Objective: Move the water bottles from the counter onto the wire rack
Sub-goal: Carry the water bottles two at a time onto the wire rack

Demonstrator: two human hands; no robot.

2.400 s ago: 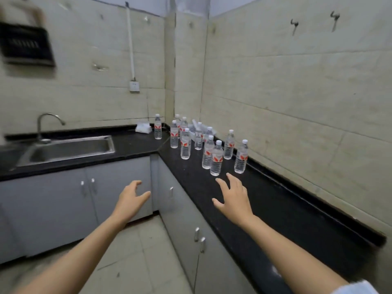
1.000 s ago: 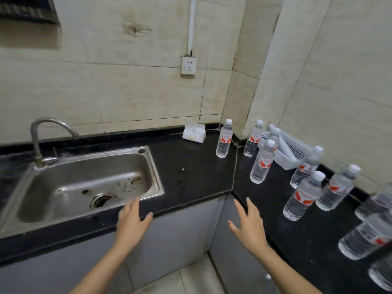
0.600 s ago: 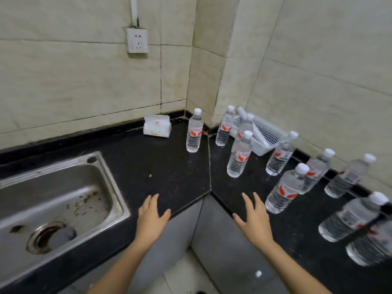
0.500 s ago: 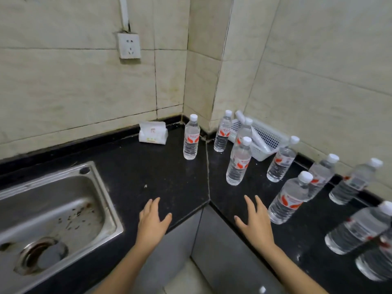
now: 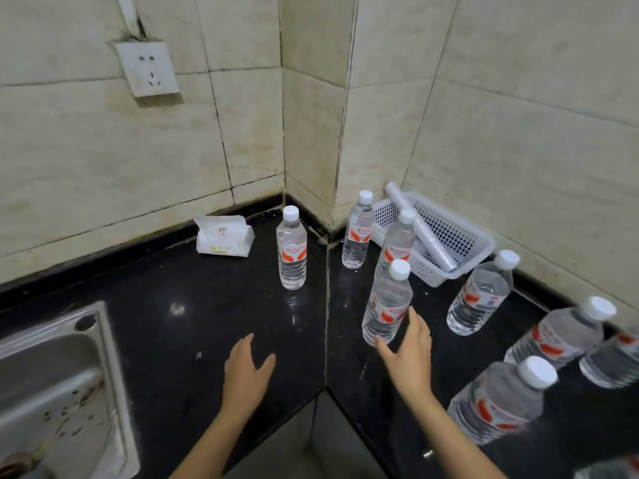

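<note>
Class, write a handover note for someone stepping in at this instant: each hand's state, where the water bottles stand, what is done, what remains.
Left hand: open, holding nothing, over the counter.
Right hand: open, fingers spread beside the nearest bottle; no grip yet.
Bottles: at least eight in view, all standing on the counter near the white basket.
Wire rack: not in view.
Done: no bottle shown off the counter.
Left: grip the nearest bottle, then carry every bottle to the rack.
</note>
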